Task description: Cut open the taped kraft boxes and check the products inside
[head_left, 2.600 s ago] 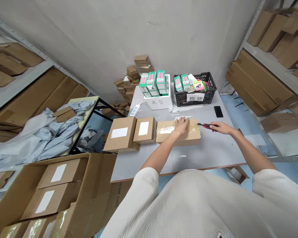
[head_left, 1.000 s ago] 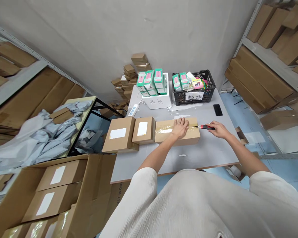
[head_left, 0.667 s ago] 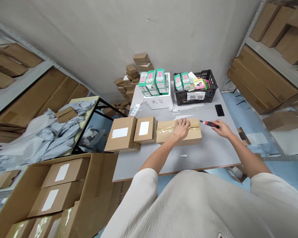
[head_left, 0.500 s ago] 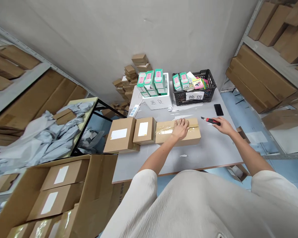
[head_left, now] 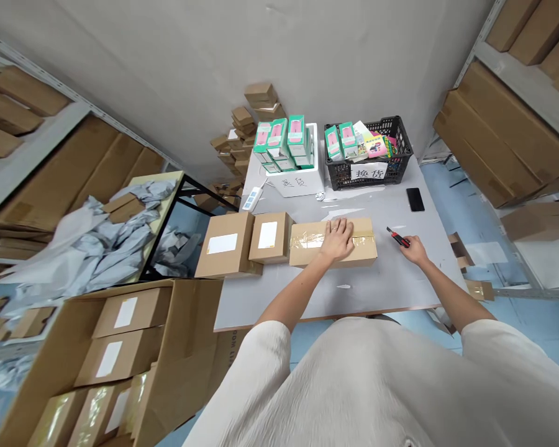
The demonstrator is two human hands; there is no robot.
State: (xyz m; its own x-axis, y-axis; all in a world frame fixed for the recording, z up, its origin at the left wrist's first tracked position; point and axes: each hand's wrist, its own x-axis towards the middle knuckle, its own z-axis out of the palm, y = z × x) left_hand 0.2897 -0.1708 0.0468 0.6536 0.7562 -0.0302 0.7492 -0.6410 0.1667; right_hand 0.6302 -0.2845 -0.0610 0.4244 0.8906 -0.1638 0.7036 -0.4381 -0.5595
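Observation:
A long taped cardboard box (head_left: 363,245) lies on the grey table (head_left: 270,298) in front of me. My left hand (head_left: 338,240) rests on its top, fingers stretched out across the tape. To the right of the box, my right hand (head_left: 413,249) is wrapped round a red and black utility knife (head_left: 399,238). The knife's tip points up and to the left, apart from the box. Left of the long box stand a smaller labelled box (head_left: 266,239) and a bigger labelled box (head_left: 224,245).
Behind are a white bin (head_left: 302,184) of green and pink cartons, a black crate (head_left: 370,171), a power strip (head_left: 253,198) and a phone (head_left: 415,199). A large carton (head_left: 186,347) of parcels stands lower left. Shelves flank both sides.
My right hand has moved slightly nearer to me with the utility knife, whose tip now points more upward. My left hand stays on the box. The view has shifted a little.

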